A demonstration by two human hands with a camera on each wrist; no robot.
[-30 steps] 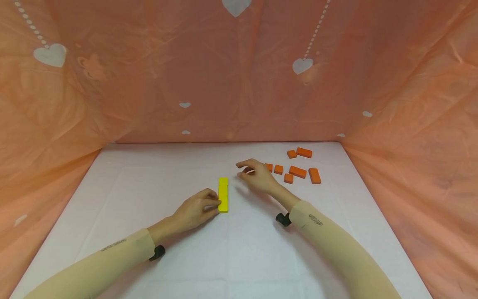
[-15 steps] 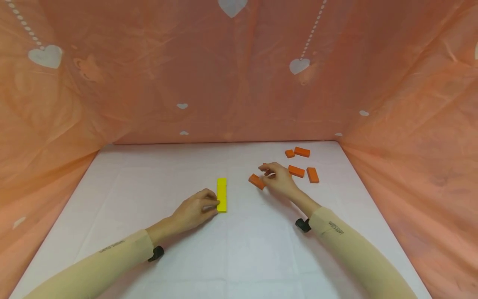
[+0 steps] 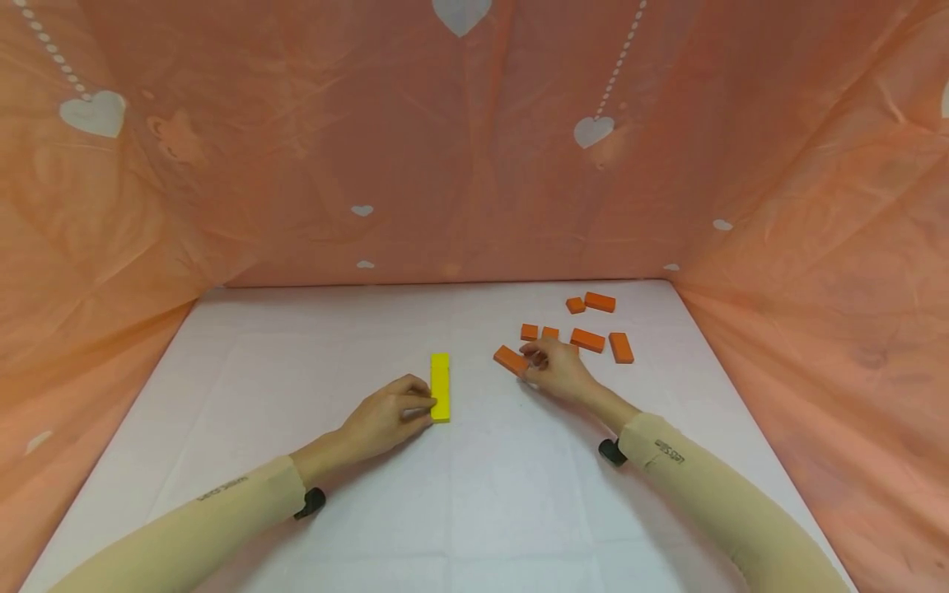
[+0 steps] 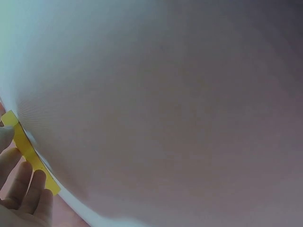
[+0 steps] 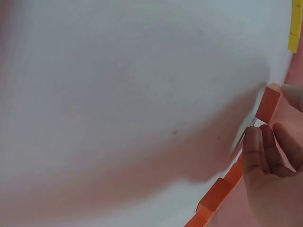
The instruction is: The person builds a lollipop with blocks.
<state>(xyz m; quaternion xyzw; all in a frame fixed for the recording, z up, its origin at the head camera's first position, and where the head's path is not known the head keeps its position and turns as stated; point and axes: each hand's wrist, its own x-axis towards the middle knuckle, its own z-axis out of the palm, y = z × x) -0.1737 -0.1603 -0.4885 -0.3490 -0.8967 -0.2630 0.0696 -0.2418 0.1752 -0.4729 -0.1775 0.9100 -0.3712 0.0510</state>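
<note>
Two yellow blocks [image 3: 441,380] stand in line as a narrow upright strip in mid-table. My left hand [image 3: 387,413] rests against the strip's left side near its lower end, one fingertip lying over the top face. In the left wrist view, the loosely bent fingers [image 4: 35,187] line the edge of the yellow strip [image 4: 29,150]. To the right, my right hand [image 3: 561,371] has thumb and index finger at the right end of a long orange block [image 3: 510,360], pinching it. The right wrist view has this orange block [image 5: 268,103] between thumb and fingertips; contact there is partly hidden.
Small orange blocks [image 3: 529,332] and long orange blocks [image 3: 588,339] lie scattered behind and right of my right hand, one partly covered by it. Another pair, with a long orange block [image 3: 600,301], sits near the back edge. Pink curtains [image 3: 460,165] enclose the white tabletop [image 3: 334,329].
My right hand has moved right and slightly nearer, away from the yellow strip. The long orange block beside it has come into view. My left hand has stayed at the strip.
</note>
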